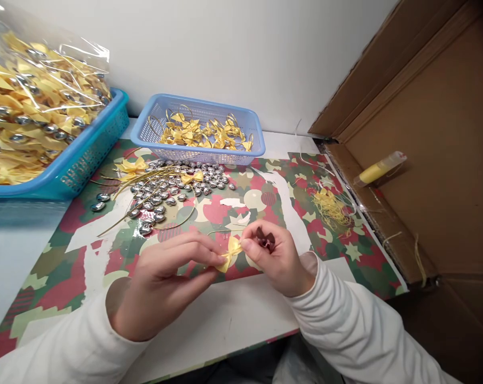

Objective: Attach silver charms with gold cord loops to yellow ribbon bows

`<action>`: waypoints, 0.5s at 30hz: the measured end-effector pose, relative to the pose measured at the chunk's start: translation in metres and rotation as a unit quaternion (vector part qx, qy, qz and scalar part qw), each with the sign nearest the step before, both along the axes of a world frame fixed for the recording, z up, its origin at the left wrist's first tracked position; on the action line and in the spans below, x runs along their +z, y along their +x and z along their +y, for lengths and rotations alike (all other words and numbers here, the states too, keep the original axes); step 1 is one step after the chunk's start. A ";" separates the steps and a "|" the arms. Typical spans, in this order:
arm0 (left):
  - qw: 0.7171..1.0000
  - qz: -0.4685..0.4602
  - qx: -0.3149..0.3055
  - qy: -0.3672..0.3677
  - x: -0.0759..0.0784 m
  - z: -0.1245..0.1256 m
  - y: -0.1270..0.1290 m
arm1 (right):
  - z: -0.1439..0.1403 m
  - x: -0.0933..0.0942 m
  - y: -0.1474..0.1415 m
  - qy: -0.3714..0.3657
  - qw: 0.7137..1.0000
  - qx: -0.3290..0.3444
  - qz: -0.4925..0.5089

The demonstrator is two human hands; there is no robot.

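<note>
A small yellow ribbon bow is stretched between my two hands above the near part of the board. My left hand pinches its left end between thumb and fingers. The thumb and forefinger of my right hand close on the bow's right edge. Tucked in the curled fingers of that hand is a dark brown, shiny object; its kind cannot be made out. Just beyond the bow, a thin pale strand runs toward my right hand. Silvery beads lie heaped farther off, with another yellow bow on them.
Gold cords lie across the beads. Behind stands a blue basket with corded bows. At left, a larger blue basket holds a clear bag of beaded bows. Yellow thread scraps lie right, beside a cardboard wall with a yellow tube.
</note>
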State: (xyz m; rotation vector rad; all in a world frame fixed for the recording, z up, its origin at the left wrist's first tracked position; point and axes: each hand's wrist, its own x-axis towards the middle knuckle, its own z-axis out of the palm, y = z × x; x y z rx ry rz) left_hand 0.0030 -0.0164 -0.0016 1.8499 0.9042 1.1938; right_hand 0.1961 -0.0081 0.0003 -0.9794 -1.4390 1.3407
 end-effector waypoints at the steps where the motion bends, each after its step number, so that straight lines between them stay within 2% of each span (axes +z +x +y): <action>1: 1.000 0.010 -0.001 0.024 0.000 0.000 -0.001 | 0.000 0.000 0.001 0.000 1.000 -0.008 0.004; 4: 0.998 0.021 0.008 0.059 0.003 0.001 -0.001 | 0.001 0.000 0.003 0.006 1.000 -0.028 0.004; 9: 0.999 0.014 0.014 0.048 0.002 0.000 0.000 | 0.002 0.002 0.001 -0.026 1.000 0.011 0.012; 12: 1.000 0.000 0.011 -0.006 0.000 -0.001 0.001 | 0.002 0.003 -0.002 -0.040 0.999 0.017 0.021; 15: 0.990 -0.065 -0.024 -0.119 0.002 -0.002 0.002 | 0.002 0.002 -0.002 -0.040 0.999 0.018 0.028</action>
